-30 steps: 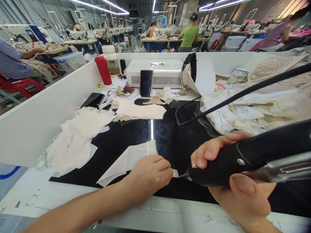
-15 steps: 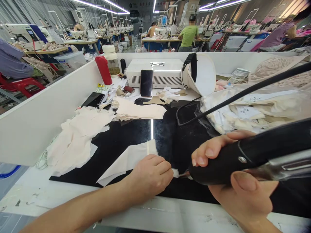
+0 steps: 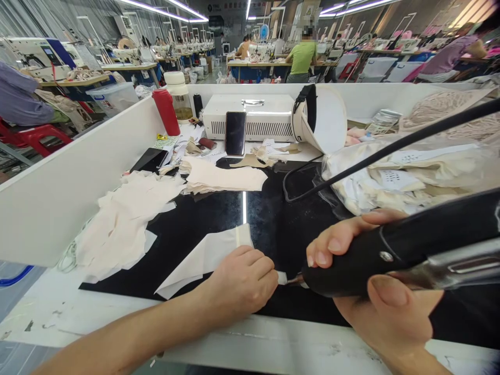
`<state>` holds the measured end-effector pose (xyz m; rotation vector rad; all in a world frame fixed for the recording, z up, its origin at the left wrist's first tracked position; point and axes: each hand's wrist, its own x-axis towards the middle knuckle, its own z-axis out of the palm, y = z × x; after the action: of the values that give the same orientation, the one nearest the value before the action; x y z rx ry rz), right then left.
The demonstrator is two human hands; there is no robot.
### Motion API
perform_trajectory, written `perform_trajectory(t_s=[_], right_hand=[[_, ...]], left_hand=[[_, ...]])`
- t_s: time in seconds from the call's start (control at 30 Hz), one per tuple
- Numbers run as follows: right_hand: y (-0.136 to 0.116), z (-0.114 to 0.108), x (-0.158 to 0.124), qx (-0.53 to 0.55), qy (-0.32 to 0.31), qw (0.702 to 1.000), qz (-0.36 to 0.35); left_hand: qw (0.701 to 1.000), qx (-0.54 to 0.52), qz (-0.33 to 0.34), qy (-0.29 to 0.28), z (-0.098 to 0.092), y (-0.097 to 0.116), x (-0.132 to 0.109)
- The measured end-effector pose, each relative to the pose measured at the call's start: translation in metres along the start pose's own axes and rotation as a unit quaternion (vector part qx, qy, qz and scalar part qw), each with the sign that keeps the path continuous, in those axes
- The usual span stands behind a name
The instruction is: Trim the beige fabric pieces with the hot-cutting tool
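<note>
Two bare hands over a black mat (image 3: 269, 213) laid on a white surface (image 3: 117, 324). The left hand (image 3: 245, 278), fingers curled, lies on the pale cloth piece (image 3: 219, 249) at the near centre; its fingertips are hidden, so whether it pinches or merely presses cannot be told. The right hand (image 3: 375, 281) is clamped around a black handheld tool (image 3: 347, 268), whose slender metal tip (image 3: 296, 280) points left to the cloth's narrow white end; actual contact is too small to confirm.

Likely faults: a slackened left hand could let the thin cloth pucker or slide on the smooth mat, putting the tip off its line. Should the tool slip leftward, the tip could reach the left fingers, which lie near it. A tug on the black cable (image 3: 390, 152) arching at the right could also disturb the aim, if it feeds the tool.

Materials: the cloth is matte and thin, tapering to a corner at the left, with a cream strip across its far end. The mat is glossy, reflecting a bright bar. The tool's casing is rounded and dark, with a shiny metal lever (image 3: 449, 265) beneath.
</note>
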<state>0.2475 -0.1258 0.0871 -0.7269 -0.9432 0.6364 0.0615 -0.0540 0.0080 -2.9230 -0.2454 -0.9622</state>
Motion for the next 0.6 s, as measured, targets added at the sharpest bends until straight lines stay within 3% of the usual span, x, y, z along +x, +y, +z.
perform_trajectory(t_s=[0.27, 0.43, 0.6], right_hand=[[0.000, 0.000, 0.000, -0.014, 0.006, 1.000, -0.007], [0.002, 0.004, 0.002, -0.024, 0.043, 0.998, -0.030], [0.003, 0.002, 0.003, -0.031, 0.021, 0.999, -0.028]], left_hand=[[0.999, 0.030, 0.021, -0.007, -0.009, 0.003, 0.006], [0.999, 0.039, 0.031, -0.003, -0.010, 0.006, 0.001], [0.999, 0.039, 0.029, 0.000, -0.012, 0.011, 0.003]])
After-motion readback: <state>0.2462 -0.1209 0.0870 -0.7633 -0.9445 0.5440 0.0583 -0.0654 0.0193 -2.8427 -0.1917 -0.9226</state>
